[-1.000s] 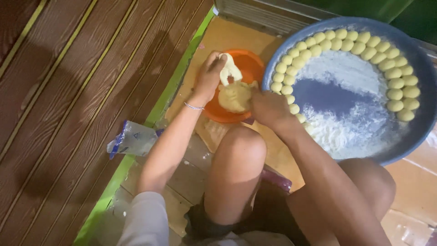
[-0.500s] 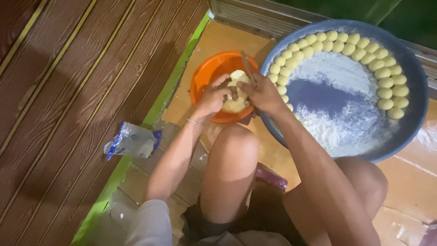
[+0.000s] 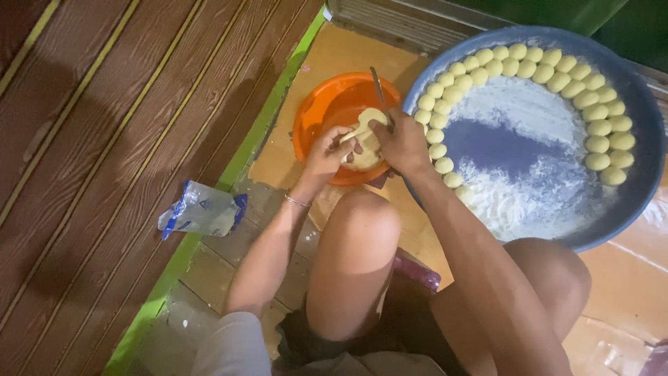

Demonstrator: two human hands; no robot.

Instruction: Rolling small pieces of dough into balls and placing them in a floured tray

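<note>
Both hands pinch the pale yellow lump of soft dough (image 3: 367,139) over the round orange plastic bowl (image 3: 322,115), left hand (image 3: 325,154) gripping its near-left side, right hand (image 3: 400,143) closing on its right edge beside the thin metal utensil (image 3: 378,87).

Round orange plastic bowl (image 3: 321,111): smooth, glossy. Pale yellow dough lump (image 3: 364,139) in it: soft, matt, slightly tacky-looking. Big round blue plastic basin (image 3: 637,90): smooth, w/ powdery white flour layer (image 3: 529,181), dry & matt. Small pale dough balls (image 3: 598,144): smooth, matt. Dark brown wood-grain planks (image 3: 125,125): ribbed, rough texture. Crumpled clear plastic bag w/ blue print (image 3: 202,212): shiny. Thin metal bracelet (image 3: 296,201) on left wrist: glinting.
</note>
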